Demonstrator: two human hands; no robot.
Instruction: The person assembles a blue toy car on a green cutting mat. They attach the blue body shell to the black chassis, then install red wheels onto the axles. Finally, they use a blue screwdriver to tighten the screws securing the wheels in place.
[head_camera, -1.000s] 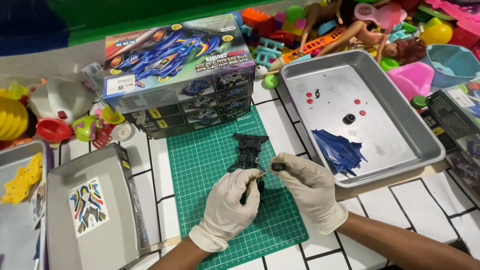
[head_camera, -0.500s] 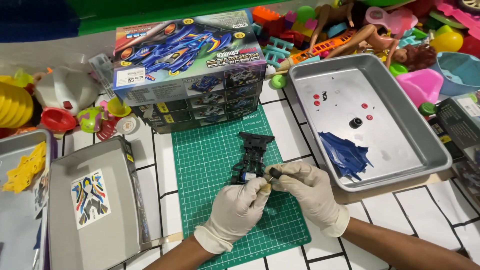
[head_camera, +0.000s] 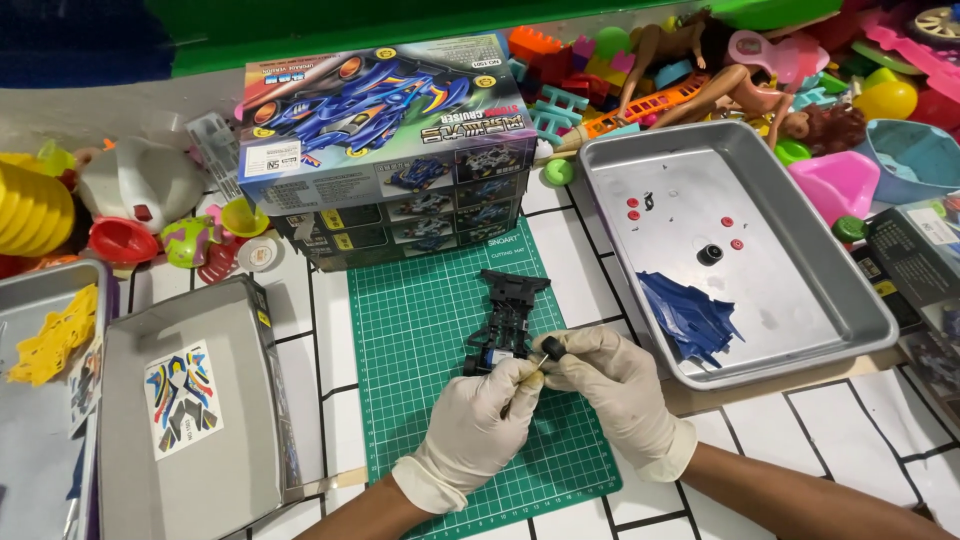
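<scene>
My left hand (head_camera: 480, 425) grips the black chassis (head_camera: 505, 320) on the green mat (head_camera: 420, 330); my right hand (head_camera: 615, 385) pinches a small wheel (head_camera: 551, 348). Model boxes (head_camera: 390, 150) stand behind, steel tray (head_camera: 800, 230) right.

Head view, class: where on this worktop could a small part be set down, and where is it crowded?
Free: the cutting mat left of the black chassis; the metal tray floor right of the blue part; the white tiles between mat and open box. Crowded: the toy pile behind the tray, and the spot where both hands work.
</scene>
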